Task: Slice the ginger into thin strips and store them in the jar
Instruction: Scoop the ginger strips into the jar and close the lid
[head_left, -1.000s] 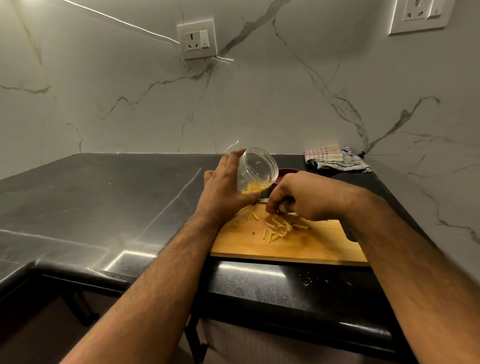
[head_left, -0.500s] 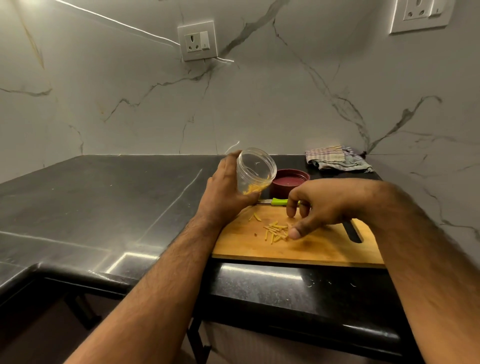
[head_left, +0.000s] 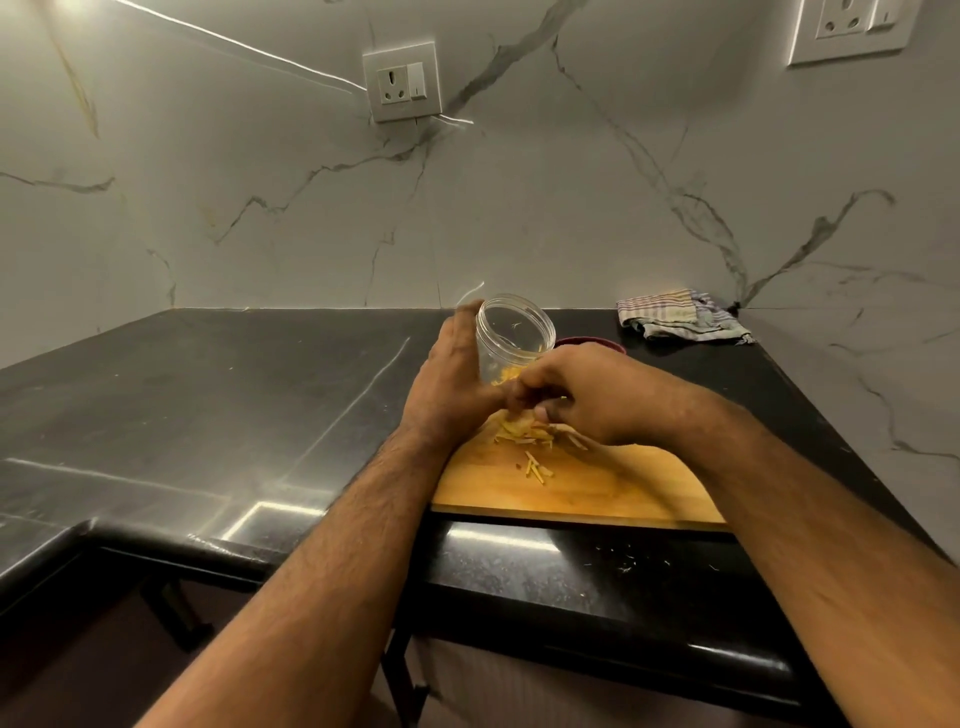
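Note:
My left hand (head_left: 451, 384) grips a clear plastic jar (head_left: 511, 332), tilted with its mouth toward me and to the right; some yellow ginger strips lie inside it. My right hand (head_left: 582, 395) is curled just below the jar's mouth, its fingertips pinching ginger strips over a small heap of ginger strips (head_left: 524, 434) on the wooden cutting board (head_left: 597, 488). A few loose strips (head_left: 537, 467) lie nearer me on the board. The knife is hidden behind my right hand.
A dark red lid (head_left: 589, 343) peeks out behind my right hand. A striped cloth (head_left: 675, 317) lies at the back right corner of the black counter (head_left: 208, 405). Marble walls with sockets stand behind. The counter edge runs close in front.
My right hand swept left across the board, gathering the strips into a heap toward the jar, and now covers the knife and most of the red lid. The jar stays tilted in my left hand.

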